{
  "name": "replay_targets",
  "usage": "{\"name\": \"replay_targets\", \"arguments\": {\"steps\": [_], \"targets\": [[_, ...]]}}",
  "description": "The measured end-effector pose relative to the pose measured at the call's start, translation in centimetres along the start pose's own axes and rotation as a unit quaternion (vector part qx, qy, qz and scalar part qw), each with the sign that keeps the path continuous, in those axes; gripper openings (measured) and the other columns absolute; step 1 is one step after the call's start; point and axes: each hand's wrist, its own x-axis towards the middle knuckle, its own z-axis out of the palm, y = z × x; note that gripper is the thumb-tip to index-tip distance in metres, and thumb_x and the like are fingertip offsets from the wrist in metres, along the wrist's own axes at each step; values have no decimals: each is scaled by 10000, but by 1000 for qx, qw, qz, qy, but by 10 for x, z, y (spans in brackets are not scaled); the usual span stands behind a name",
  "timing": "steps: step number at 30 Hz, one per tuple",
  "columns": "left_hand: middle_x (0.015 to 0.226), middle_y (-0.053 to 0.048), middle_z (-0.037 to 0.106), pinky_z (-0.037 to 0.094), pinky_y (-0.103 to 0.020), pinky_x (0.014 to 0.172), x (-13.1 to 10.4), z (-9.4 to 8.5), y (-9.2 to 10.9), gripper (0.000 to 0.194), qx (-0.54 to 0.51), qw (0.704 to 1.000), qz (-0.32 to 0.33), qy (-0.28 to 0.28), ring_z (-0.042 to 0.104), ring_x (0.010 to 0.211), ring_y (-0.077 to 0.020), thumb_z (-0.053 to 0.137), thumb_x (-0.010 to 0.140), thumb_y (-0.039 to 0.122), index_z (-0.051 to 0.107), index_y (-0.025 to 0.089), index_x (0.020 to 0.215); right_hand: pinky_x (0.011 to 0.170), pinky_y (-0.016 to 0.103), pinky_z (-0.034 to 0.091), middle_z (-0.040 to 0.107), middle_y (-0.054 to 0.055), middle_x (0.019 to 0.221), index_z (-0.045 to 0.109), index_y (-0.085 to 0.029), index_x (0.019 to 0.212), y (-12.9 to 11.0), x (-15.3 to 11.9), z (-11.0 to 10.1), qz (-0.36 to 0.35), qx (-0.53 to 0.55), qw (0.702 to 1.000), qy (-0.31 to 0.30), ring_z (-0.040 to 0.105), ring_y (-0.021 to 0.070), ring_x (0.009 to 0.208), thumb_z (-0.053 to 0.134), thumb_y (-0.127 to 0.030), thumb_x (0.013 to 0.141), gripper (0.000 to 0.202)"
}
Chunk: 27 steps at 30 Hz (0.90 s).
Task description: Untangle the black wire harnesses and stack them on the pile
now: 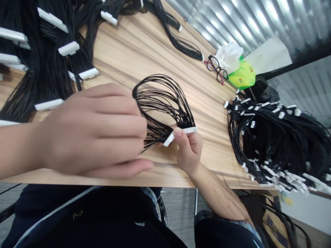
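My left hand (98, 132) is closed in a fist, large and near the camera, back of the hand upward. Black wires of a wire harness (161, 100) run behind its curled fingers, so their grip on the wires is mostly hidden. From there the wires arch in an open loop to the right. My right hand (190, 148) pinches the harness at its white connectors (190, 130), thumb on top, fingers beneath. Two white connector strips show there, one on either side of the thumb tip. The harness is held just over the wooden table (124, 48).
Many black harnesses with white connectors (68, 48) lie at the upper left. Another pile (279, 137) covers the right end. One long bundle (176, 38) lies at the back. Glasses (217, 69), crumpled tissue (230, 55) and a green-yellow packet (243, 74) sit by the corrugated wall (232, 20).
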Motion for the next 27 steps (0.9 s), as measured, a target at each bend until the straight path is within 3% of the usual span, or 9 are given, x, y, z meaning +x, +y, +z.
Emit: {"name": "replay_targets", "arguments": {"steps": [3, 6, 9, 12, 15, 18, 22, 27], "targets": [[672, 84, 603, 580, -358, 832, -3, -4, 8, 417, -38, 997, 61, -8, 570, 690, -119, 641, 1030, 420, 553, 263, 653, 490, 285, 435, 596, -27, 571, 726, -257, 740, 5, -4, 0, 22, 16, 999, 16, 555, 134, 512, 518, -384, 1105, 438], [578, 68, 457, 504, -305, 609, -3, 2, 12, 463, -123, 989, 86, -16, 443, 563, -120, 532, 1083, 406, 476, 256, 648, 514, 297, 443, 587, -33, 568, 721, -263, 756, 8, -6, 1, -2, -12, 1000, 27, 549, 138, 513, 562, -388, 1086, 387], [579, 69, 462, 356, -301, 513, -1, 5, 10, 499, -131, 991, -12, -14, 408, 511, -106, 365, 1149, 412, 409, 238, 684, 494, 291, 434, 603, -31, 562, 712, -261, 752, 9, -5, 0, -6, -21, 999, 41, 558, 139, 499, 529, -392, 1097, 412], [567, 91, 492, 298, -247, 475, 0, 4, 3, 471, -110, 984, -138, -5, 434, 460, -77, 283, 1163, 469, 504, 238, 818, 504, 289, 436, 608, -25, 577, 665, -247, 711, 5, 0, 0, -36, -60, 997, 39, 566, 138, 514, 535, -397, 1091, 429], [550, 117, 539, 250, -195, 454, -1, 6, -4, 408, -83, 976, -201, -31, 486, 437, -59, 333, 1155, 496, 621, 240, 1020, 543, 286, 435, 604, -27, 613, 604, -230, 703, -3, 4, 1, -94, -111, 989, -7, 564, 127, 557, 533, -370, 1090, 418], [574, 102, 582, 189, -195, 502, -2, 11, -5, 469, -29, 973, -225, -29, 467, 436, -52, 327, 1153, 491, 686, 227, 1009, 556, 284, 434, 612, -32, 633, 586, -222, 720, -8, 6, 2, -109, -117, 986, -49, 531, 114, 549, 503, -328, 1098, 401], [526, 98, 486, 182, -206, 481, -1, 15, -3, 450, -22, 972, -235, -7, 370, 381, -45, 353, 1137, 515, 692, 232, 1050, 550, 281, 423, 595, -40, 631, 588, -220, 720, -8, 6, 1, -94, -93, 990, -48, 528, 107, 542, 537, -311, 1086, 381], [585, 80, 595, 195, -237, 503, -4, 16, -5, 364, -12, 976, -216, -19, 466, 436, -75, 421, 1118, 441, 731, 259, 1064, 574, 279, 439, 565, -51, 617, 553, -226, 716, -7, 6, 2, -115, -96, 987, -64, 536, 107, 556, 532, -290, 1089, 379]]}}
